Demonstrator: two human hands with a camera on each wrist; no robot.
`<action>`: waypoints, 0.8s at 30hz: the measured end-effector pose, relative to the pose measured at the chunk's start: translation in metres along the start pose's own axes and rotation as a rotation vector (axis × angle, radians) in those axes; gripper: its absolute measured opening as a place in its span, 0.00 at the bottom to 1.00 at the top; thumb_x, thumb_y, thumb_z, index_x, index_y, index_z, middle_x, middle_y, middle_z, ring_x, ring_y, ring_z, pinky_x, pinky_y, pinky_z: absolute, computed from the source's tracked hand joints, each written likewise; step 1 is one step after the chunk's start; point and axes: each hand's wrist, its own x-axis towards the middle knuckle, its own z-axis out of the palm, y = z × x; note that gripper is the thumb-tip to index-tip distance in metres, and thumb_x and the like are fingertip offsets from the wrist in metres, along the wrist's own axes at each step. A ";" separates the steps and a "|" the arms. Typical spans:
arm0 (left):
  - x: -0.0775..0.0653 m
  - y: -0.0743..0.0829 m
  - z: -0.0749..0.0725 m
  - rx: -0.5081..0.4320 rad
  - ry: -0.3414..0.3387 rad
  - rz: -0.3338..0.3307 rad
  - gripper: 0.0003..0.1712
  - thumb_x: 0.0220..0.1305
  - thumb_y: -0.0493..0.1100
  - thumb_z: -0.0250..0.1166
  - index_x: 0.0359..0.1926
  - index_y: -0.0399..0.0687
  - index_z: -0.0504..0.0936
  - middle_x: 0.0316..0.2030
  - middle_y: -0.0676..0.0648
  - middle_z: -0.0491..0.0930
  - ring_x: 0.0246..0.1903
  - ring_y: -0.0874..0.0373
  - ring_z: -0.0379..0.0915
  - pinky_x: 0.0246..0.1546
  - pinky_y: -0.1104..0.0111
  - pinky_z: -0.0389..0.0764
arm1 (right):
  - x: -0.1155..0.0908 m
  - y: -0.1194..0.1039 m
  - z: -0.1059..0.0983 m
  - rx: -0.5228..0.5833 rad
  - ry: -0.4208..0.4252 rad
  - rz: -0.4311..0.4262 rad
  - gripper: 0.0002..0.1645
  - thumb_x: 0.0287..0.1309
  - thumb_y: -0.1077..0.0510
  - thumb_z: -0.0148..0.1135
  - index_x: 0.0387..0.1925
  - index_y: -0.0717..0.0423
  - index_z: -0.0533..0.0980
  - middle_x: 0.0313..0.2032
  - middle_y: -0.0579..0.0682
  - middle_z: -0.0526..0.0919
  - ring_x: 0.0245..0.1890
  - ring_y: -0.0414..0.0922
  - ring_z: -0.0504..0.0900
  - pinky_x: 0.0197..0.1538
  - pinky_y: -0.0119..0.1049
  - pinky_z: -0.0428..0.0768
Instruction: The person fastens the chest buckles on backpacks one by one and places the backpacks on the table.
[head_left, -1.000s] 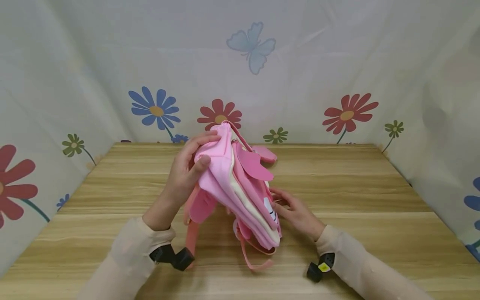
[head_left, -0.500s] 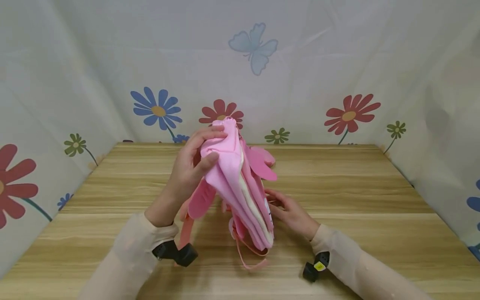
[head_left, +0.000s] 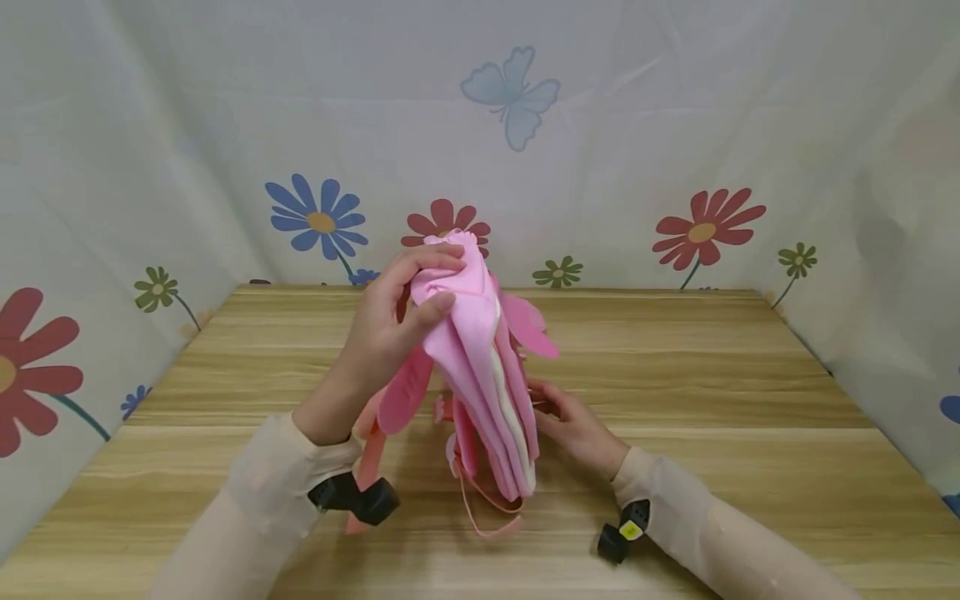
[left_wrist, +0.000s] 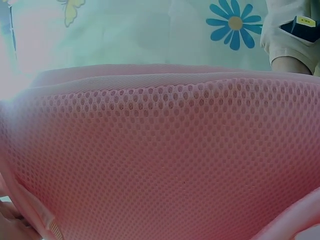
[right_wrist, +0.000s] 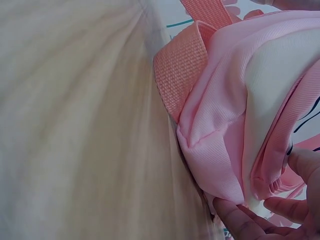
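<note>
Bag (head_left: 468,350) tilted, mid-worktop (head_left: 675,358). Left hand (head_left: 382,325) grips its top, fingers bent over it, thumb on the near side. Right hand (head_left: 573,429) at its lower right: fingers part-curled under the bottom edge, thumb against the front, holding that corner. Strap (head_left: 370,467) hangs at left. Flowered cloth (head_left: 375,108) along the far side.

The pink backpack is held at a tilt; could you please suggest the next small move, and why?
I would probably have the right grip steady the pink backpack from below: it leans, the left grip holds only its upper end, and the right fingers lie at a lower corner.
</note>
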 end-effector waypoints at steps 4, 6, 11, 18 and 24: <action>0.002 0.001 0.002 0.010 -0.017 -0.022 0.27 0.60 0.53 0.59 0.54 0.38 0.76 0.58 0.43 0.74 0.62 0.57 0.64 0.47 0.77 0.79 | -0.001 0.000 -0.001 0.005 -0.005 -0.020 0.27 0.69 0.63 0.51 0.65 0.70 0.62 0.56 0.67 0.76 0.55 0.59 0.77 0.57 0.28 0.75; 0.003 0.001 0.002 0.015 -0.025 -0.027 0.30 0.60 0.57 0.60 0.54 0.39 0.76 0.58 0.44 0.74 0.61 0.58 0.64 0.47 0.77 0.79 | -0.001 0.002 -0.002 0.007 -0.009 -0.030 0.27 0.69 0.63 0.50 0.65 0.70 0.62 0.56 0.67 0.76 0.55 0.59 0.77 0.57 0.28 0.75; 0.007 0.001 0.004 0.023 -0.048 -0.029 0.28 0.60 0.54 0.60 0.54 0.39 0.76 0.58 0.44 0.74 0.62 0.58 0.63 0.47 0.77 0.79 | -0.002 0.005 -0.004 0.035 -0.016 -0.052 0.25 0.68 0.64 0.50 0.64 0.71 0.63 0.55 0.68 0.76 0.55 0.57 0.77 0.57 0.28 0.75; 0.012 0.003 0.008 0.007 -0.076 -0.026 0.30 0.61 0.58 0.61 0.52 0.38 0.76 0.58 0.43 0.74 0.63 0.59 0.63 0.49 0.77 0.76 | -0.004 0.008 -0.014 0.058 -0.077 -0.045 0.25 0.70 0.60 0.49 0.64 0.69 0.64 0.57 0.67 0.75 0.58 0.53 0.75 0.60 0.27 0.72; 0.016 0.006 0.012 0.033 -0.094 -0.014 0.37 0.59 0.67 0.60 0.52 0.40 0.77 0.57 0.44 0.75 0.64 0.60 0.62 0.56 0.70 0.73 | -0.004 0.001 -0.034 0.069 -0.092 0.047 0.23 0.71 0.59 0.47 0.60 0.70 0.67 0.56 0.66 0.75 0.54 0.47 0.76 0.55 0.28 0.76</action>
